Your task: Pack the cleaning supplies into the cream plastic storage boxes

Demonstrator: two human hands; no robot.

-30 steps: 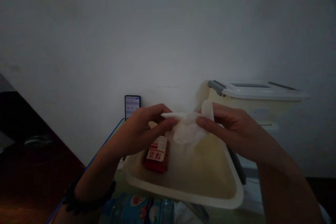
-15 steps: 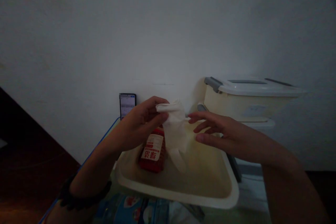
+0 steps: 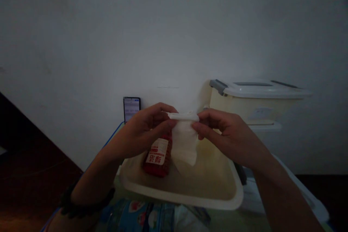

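A white sock (image 3: 185, 143) hangs with its cuff upward over a pale basin (image 3: 187, 201). My left hand (image 3: 148, 128) pinches the cuff at its left side between thumb and fingers. At the right side of the same cuff, my right hand (image 3: 224, 130) grips the edge with thumb and fingertips, so the opening is stretched between both hands. A red bottle (image 3: 158, 156) with a cream label leans inside the basin, just below my left hand. Its upper end is partly hidden by that hand.
A phone (image 3: 132, 109) stands upright against the wall behind the basin. To the right is a lidded storage box (image 3: 239, 108) with grey latches. A blue printed package (image 3: 141, 217) lies in front of the basin, beside a whitish crumpled thing (image 3: 189, 221).
My right hand has moved left and taken hold of the cuff; before, its fingers were apart and off the sock. The cuff is now pulled straighter, and the sock's lower end hangs higher.
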